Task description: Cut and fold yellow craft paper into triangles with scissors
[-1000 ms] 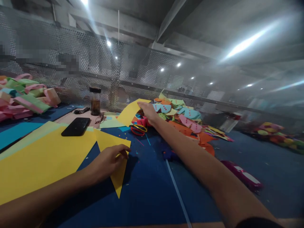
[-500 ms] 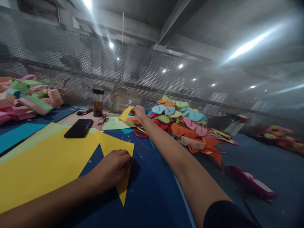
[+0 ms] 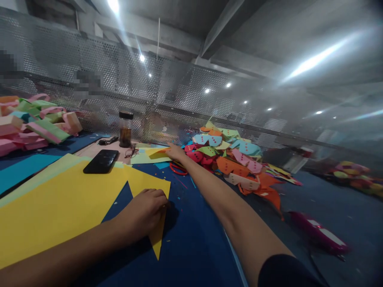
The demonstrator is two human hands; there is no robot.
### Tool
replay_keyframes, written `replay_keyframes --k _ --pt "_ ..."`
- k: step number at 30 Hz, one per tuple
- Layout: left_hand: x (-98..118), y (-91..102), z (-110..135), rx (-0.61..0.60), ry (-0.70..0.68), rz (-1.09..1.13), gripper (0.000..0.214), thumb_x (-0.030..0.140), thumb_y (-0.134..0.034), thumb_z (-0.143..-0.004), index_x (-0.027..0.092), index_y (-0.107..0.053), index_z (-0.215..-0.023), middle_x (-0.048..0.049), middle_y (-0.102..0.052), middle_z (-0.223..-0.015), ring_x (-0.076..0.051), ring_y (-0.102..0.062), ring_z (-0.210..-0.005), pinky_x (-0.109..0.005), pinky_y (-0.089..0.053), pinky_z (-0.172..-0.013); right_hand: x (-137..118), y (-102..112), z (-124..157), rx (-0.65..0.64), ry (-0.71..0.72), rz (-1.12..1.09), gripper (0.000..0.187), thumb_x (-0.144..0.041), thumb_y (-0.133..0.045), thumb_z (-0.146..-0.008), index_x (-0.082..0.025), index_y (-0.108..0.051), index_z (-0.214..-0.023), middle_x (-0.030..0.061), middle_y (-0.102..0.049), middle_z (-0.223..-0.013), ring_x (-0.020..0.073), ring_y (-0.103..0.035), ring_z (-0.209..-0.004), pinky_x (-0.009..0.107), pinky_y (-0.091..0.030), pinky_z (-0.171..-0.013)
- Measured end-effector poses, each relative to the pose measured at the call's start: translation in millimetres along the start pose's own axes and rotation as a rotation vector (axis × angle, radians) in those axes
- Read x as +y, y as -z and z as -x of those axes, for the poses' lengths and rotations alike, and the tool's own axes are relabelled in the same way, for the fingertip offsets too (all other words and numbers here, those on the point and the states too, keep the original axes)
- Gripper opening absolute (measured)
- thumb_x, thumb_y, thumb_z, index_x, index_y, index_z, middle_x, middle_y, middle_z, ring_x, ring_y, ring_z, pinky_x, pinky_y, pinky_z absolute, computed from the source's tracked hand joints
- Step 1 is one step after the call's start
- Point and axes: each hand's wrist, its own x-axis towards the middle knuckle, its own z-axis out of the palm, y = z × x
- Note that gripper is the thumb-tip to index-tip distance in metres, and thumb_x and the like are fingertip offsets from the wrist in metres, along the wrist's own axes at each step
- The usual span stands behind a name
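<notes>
While the yellow strip (image 3: 157, 153) arched up from the right hand (image 3: 176, 153) a moment ago, it now lies almost flat over the pale green sheet (image 3: 143, 160) on the far worktop (image 3: 197, 247), left of the cut-paper pile (image 3: 236, 150), so it seems all but laid down. The right fingers meet its right end, their grip too small to judge. Nearer, the left hand (image 3: 149, 209) has curled fingers over the pointed yellow piece (image 3: 146, 179); whether they pinch it is hidden.
</notes>
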Motion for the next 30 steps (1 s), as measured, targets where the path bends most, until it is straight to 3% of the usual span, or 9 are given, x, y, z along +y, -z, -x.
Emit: replay_keyframes --k 4,7,13,17,25,30 --pt "2 2.2 -1 -0.026 0.017 -0.012 0.03 0.001 -0.045 -0.087 0.02 -0.068 -0.091 -0.0047 -0.07 -0.093 -0.021 -0.065 -0.088 -0.035 -0.049 -0.081 5 5 9 -0.064 0.109 0.001 0.063 -0.03 -0.063 -0.091 -0.023 -0.045 -0.15 0.0097 -0.065 -0.136 0.028 -0.063 -0.121 0.035 -0.05 -0.097" --pt "3 4.3 -1 -0.064 0.035 -0.012 0.03 0.002 -0.046 -0.086 0.019 -0.069 -0.093 -0.0052 -0.07 -0.095 -0.022 -0.065 -0.09 -0.036 -0.049 -0.083 4 5 18 -0.106 0.206 0.001 0.069 -0.038 -0.064 -0.09 -0.02 -0.042 -0.153 0.009 -0.067 -0.134 0.0271 -0.064 -0.12 0.032 -0.05 -0.095" --pt "1 3.7 -1 -0.048 0.017 0.001 0.026 0.008 -0.047 -0.09 0.021 -0.069 -0.094 -0.0049 -0.07 -0.096 -0.021 -0.064 -0.088 -0.035 -0.048 -0.081 -5 -8 38 -0.146 0.352 0.031 0.08 -0.059 -0.063 -0.087 -0.017 -0.043 -0.153 0.0136 -0.053 -0.15 0.0307 -0.052 -0.135 0.04 -0.042 -0.11" --pt "3 5.5 -1 -0.076 0.032 -0.021 0.025 0.009 -0.047 -0.091 0.021 -0.069 -0.094 -0.0054 -0.07 -0.097 -0.021 -0.064 -0.089 -0.036 -0.048 -0.082 -7 -15 41 -0.127 0.365 0.066 0.074 -0.057 -0.06 -0.091 -0.019 -0.045 -0.152 0.0137 -0.049 -0.154 0.0321 -0.048 -0.138 0.044 -0.038 -0.112" --pt "4 4.0 -2 -0.075 0.016 -0.057 0.029 0.005 -0.045 -0.088 0.02 -0.069 -0.09 -0.0059 -0.07 -0.094 -0.022 -0.065 -0.089 -0.037 -0.048 -0.08 -11 -17 33 -0.074 0.318 0.175 0.051 -0.051 -0.052 -0.098 -0.025 -0.056 -0.142 0.0104 -0.059 -0.144 0.0312 -0.052 -0.131 0.046 -0.039 -0.107" --pt "1 1.6 -1 -0.047 -0.006 -0.053 0.03 0.001 -0.045 -0.085 0.02 -0.068 -0.088 -0.0048 -0.069 -0.093 -0.02 -0.064 -0.088 -0.034 -0.048 -0.08 -21 -17 27 0.022 0.294 0.244 0.038 -0.044 -0.053 -0.099 -0.021 -0.066 -0.127 0.0147 -0.064 -0.132 0.0307 -0.052 -0.126 0.045 -0.038 -0.103"
